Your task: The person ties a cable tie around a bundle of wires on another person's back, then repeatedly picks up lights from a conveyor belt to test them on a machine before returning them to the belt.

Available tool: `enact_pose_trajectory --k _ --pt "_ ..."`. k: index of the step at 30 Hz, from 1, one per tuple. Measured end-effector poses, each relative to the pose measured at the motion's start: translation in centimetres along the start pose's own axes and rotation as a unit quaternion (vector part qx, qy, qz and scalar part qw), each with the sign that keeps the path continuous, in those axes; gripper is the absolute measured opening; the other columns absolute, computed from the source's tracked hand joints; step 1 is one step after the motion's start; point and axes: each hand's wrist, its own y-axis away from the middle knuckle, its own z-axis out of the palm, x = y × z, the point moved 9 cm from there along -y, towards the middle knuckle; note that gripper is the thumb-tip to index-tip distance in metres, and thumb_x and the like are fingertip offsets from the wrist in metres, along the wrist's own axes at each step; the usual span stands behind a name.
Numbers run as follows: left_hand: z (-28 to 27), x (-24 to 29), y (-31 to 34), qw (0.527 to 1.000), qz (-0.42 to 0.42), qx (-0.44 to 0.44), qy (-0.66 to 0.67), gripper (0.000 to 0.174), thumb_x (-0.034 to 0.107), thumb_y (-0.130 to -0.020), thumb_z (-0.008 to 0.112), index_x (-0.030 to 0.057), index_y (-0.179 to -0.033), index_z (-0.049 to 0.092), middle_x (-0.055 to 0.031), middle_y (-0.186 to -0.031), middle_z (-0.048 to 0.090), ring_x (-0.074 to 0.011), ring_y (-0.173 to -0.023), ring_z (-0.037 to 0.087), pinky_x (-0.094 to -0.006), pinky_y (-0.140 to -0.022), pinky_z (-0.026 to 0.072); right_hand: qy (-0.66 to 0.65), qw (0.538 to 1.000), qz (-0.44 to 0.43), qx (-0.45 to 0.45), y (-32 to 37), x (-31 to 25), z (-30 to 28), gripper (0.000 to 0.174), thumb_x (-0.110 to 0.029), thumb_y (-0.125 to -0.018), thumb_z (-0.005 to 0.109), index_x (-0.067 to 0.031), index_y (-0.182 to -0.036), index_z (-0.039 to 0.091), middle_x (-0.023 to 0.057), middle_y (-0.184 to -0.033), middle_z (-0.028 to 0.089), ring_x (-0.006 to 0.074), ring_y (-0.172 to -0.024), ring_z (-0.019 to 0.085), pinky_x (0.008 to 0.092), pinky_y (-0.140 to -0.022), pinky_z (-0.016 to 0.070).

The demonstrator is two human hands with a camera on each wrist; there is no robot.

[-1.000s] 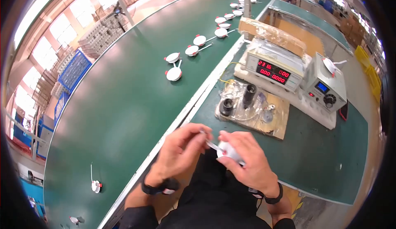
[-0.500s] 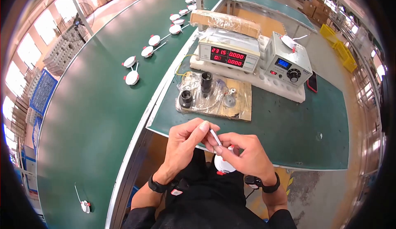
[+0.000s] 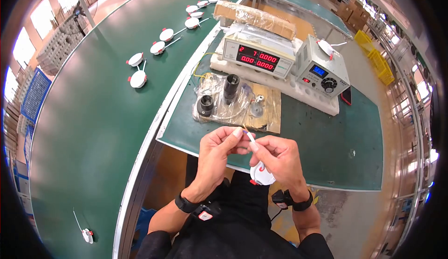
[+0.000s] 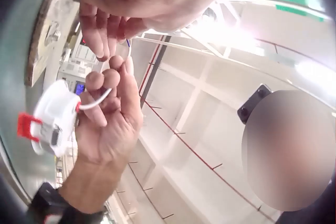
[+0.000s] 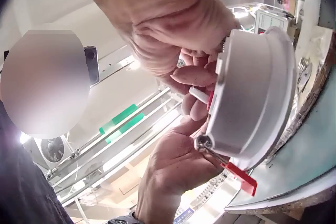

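Note:
A white round downlight (image 3: pixel 262 174) with red-tipped spring clips hangs below my right hand (image 3: pixel 282 158). That hand pinches the lamp's white cable (image 3: pixel 251 138) between thumb and fingers. My left hand (image 3: pixel 215 155) pinches the thin wires at the cable's end, where a brown wire and a blue one show beside the thumb. In the left wrist view the cable leaves the downlight (image 4: pixel 56 118) and passes through the right fingers. The downlight (image 5: pixel 254 95) fills much of the right wrist view, one clip sticking out with its red tip.
Ahead, a board (image 3: pixel 273 115) carries black sockets (image 3: pixel 231 87) under plastic film. Behind it stand a power meter (image 3: pixel 256 56) with red digits and a dial box (image 3: pixel 322 67) with a downlight on top. More downlights (image 3: pixel 138 78) line the green belt (image 3: pixel 93 133) at left.
My right hand has shifted from round the downlight to its cable, leaving the lamp hanging. The left hand stays at the cable's end, where coloured wires now show. The head view has turned right.

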Motion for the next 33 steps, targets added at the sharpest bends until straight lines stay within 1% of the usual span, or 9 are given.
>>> enact_pose_trajectory --k 4,6,8,10,11,15,18,23,33 --pt "0.3 -2.4 -0.1 0.999 0.021 0.003 -0.035 0.019 0.016 -0.104 0.060 -0.0026 -0.105 0.066 -0.0037 -0.088 0.070 -0.0083 -0.077 0.064 -0.0259 -0.075 0.0547 -0.026 0.999 0.017 0.023 -1.3 1.0 -0.6 0.018 -0.015 -0.099 0.066 0.0026 -0.100 0.073 0.0043 -0.073 0.071 0.0035 -0.059 0.060 0.0194 -0.050 0.0437" --pt "0.2 -1.8 -1.1 0.996 0.052 -0.014 -0.070 0.021 0.017 -0.105 0.058 -0.0024 -0.108 0.065 -0.0037 -0.092 0.070 -0.0081 -0.082 0.064 -0.0262 -0.077 0.0542 -0.033 0.999 0.021 0.015 -2.2 1.6 -0.9 0.022 -0.017 -0.100 0.065 0.0038 -0.099 0.072 0.0063 -0.074 0.071 0.0064 -0.059 0.062 0.0205 -0.050 0.0476" --pt "0.0 -2.3 -2.2 0.994 0.049 -0.058 -0.080 0.035 0.025 -0.108 0.051 -0.0018 -0.129 0.059 -0.0055 -0.111 0.068 -0.0112 -0.101 0.062 -0.0295 -0.088 0.0522 -0.050 0.998 -0.004 0.032 -3.3 2.1 -1.8 0.025 -0.019 -0.101 0.063 0.0053 -0.101 0.071 0.0083 -0.076 0.071 0.0091 -0.060 0.065 0.0221 -0.051 0.0511" --pt "1.1 -4.2 -1.8 0.988 -0.046 -0.141 -0.038 0.041 0.029 -0.108 0.051 -0.0003 -0.137 0.054 -0.0062 -0.118 0.066 -0.0123 -0.106 0.061 -0.0307 -0.093 0.0505 -0.128 0.990 0.031 0.050 -4.4 3.4 -2.6 0.028 -0.019 -0.102 0.061 0.0070 -0.103 0.069 0.0103 -0.078 0.072 0.0119 -0.063 0.068 0.0235 -0.053 0.0537" --pt "1.1 -6.2 -1.6 0.980 -0.116 -0.161 0.002 0.046 0.025 -0.105 0.057 0.0010 -0.143 0.048 -0.0073 -0.121 0.065 -0.0164 -0.107 0.065 -0.0333 -0.092 0.0549 -0.138 0.989 0.025 0.051 -5.2 4.5 -3.1 0.028 -0.019 -0.102 0.061 0.0073 -0.104 0.068 0.0115 -0.078 0.072 0.0135 -0.062 0.069 0.0231 -0.052 0.0544" --pt "3.1 -9.8 -0.6 0.954 -0.235 -0.177 0.054 0.050 0.008 -0.096 0.066 0.0018 -0.141 0.045 -0.0124 -0.122 0.066 -0.0298 -0.103 0.072 -0.0382 -0.083 0.0651 -0.114 0.990 0.034 0.075 -7.1 6.1 -3.9 0.031 -0.027 -0.102 0.062 0.0037 -0.102 0.068 0.0084 -0.074 0.070 0.0127 -0.058 0.067 0.0208 -0.045 0.0488" --pt "3.7 -10.7 -1.2 0.945 -0.263 -0.179 0.081 0.043 0.008 -0.095 0.067 0.0025 -0.133 0.049 -0.0109 -0.117 0.066 -0.0285 -0.101 0.072 -0.0384 -0.084 0.0640 -0.081 0.996 0.028 0.037 -8.3 6.9 -4.8 0.030 -0.026 -0.102 0.062 0.0030 -0.098 0.066 0.0080 -0.073 0.069 0.0126 -0.057 0.066 0.0216 -0.045 0.0490" --pt "4.7 -11.1 -2.3 0.929 -0.294 -0.187 0.124 0.045 0.001 -0.090 0.069 0.0017 -0.131 0.049 -0.0131 -0.120 0.064 -0.0336 -0.103 0.071 -0.0402 -0.090 0.0622 0.035 0.996 0.054 0.060 -10.4 8.6 -7.0 0.034 -0.026 -0.098 0.062 0.0012 -0.077 0.066 -0.0010 -0.059 0.056 0.0045 -0.050 0.048 0.0248 -0.045 0.0372" --pt "5.6 -11.6 -3.6 0.918 -0.316 -0.208 0.119 0.052 0.000 -0.089 0.069 0.0033 -0.136 0.047 -0.0145 -0.124 0.064 -0.0369 -0.109 0.069 -0.0442 -0.094 0.0605 0.100 0.992 0.059 0.056 -11.3 8.4 -7.9 0.032 -0.021 -0.092 0.062 0.0029 -0.070 0.063 -0.0008 -0.057 0.053 0.0054 -0.052 0.046 0.0269 -0.047 0.0368"
